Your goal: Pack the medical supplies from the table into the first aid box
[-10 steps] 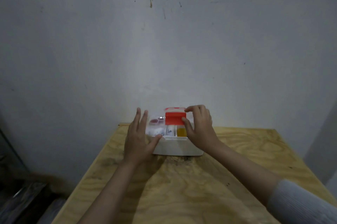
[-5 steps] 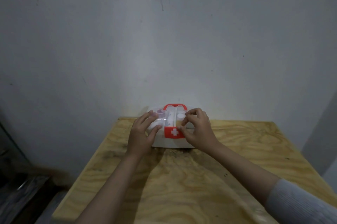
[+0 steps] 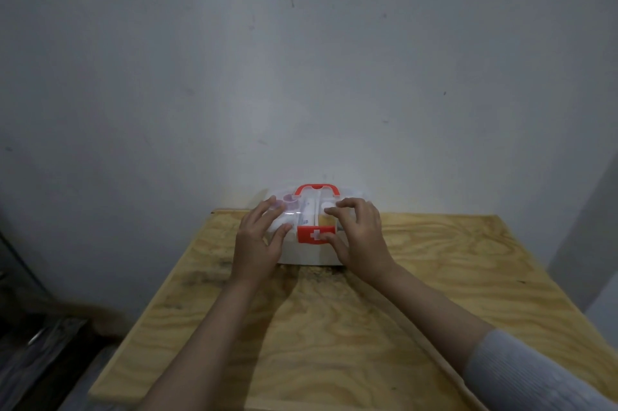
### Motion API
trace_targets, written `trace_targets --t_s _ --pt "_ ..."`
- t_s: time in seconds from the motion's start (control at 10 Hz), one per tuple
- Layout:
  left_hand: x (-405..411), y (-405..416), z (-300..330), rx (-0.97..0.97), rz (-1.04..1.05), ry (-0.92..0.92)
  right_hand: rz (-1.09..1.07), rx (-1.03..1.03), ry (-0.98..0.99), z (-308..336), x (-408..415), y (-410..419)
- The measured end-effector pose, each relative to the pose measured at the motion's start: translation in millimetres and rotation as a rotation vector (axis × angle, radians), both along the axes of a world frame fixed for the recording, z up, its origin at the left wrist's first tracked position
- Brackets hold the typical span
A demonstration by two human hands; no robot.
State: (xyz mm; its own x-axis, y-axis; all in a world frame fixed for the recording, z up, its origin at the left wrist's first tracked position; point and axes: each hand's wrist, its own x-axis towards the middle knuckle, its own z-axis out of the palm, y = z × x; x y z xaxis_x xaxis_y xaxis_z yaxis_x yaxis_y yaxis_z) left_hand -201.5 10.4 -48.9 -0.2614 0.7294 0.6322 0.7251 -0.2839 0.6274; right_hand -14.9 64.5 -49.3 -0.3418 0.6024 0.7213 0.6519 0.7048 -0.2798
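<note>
The first aid box is white with a clear lid and stands at the far edge of the wooden table, against the wall. Its red handle lies on top and its red latch with a white cross hangs down the front. Through the lid I see several supplies, among them a pale purple round item and a yellow one. My left hand rests flat on the lid's left side. My right hand holds the box's right side, fingers on the lid, thumb pressed on the latch.
A stained grey wall rises right behind the box. Dark clutter lies on the floor left of the table. No loose supplies show on the tabletop.
A second ago the lid was raised with the red latch pinched in my right hand. The lid has come down onto the box, and both hands now press on it.
</note>
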Motion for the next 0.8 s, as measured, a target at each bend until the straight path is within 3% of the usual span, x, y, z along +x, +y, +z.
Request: trace_targets --t_s 0.3,0.5,0.7,0.8 --pt "-0.9 17.9 3.7 -0.021 -0.015 0.031 -0.020 0.004 -0.017 1.8 4.9 11.3" --pt "8.1 45.1 11.5 -0.068 -0.030 0.042 -0.034 -0.136 -0.012 14.4 13.3 35.6" --pt "12.8 51.4 10.1 -0.072 0.017 0.086 -0.024 -0.139 -0.047 16.9 12.0 39.7" --pt "23.1 45.6 10.9 -0.183 0.038 0.064 -0.025 -0.172 0.015 24.8 14.2 33.1"
